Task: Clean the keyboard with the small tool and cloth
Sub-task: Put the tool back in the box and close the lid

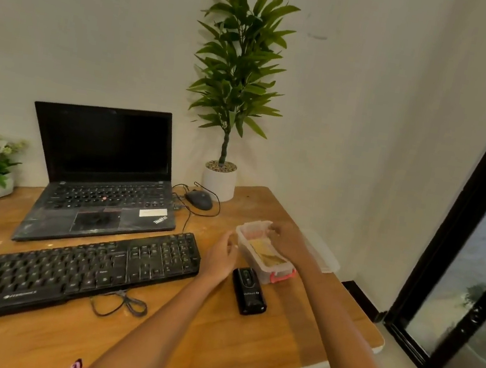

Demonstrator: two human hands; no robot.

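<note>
I have both bare forearms stretched out across the wooden desk (212, 331) toward its far right corner. My right hand (288, 242) is over the clear plastic storage box with red latches (262, 252), palm down, with its fingers (274, 228) curled at the box's far rim; whether they pinch anything I cannot tell. My left hand (220, 258) hovers just beside the box's left wall, its fingers loosely curled and holding nothing. The box sits open near the desk's right edge, its long axis running from the near edge toward the far edge, and inside it lies a yellowish folded cloth (265, 252) with something pinkish at the far end. Its translucent lid (321, 253) lies just beyond it at the right edge. A small black handheld device (249, 291) lies flat just in front of the box, pointing the same way. The black full-size wired keyboard (62, 273) stretches along the near left part of the desk, its long axis slanting from the near left corner up toward the box, its cable (120, 304) looped in front of it. Behind it, an open black laptop (103, 174) sits near the far edge.
</note>
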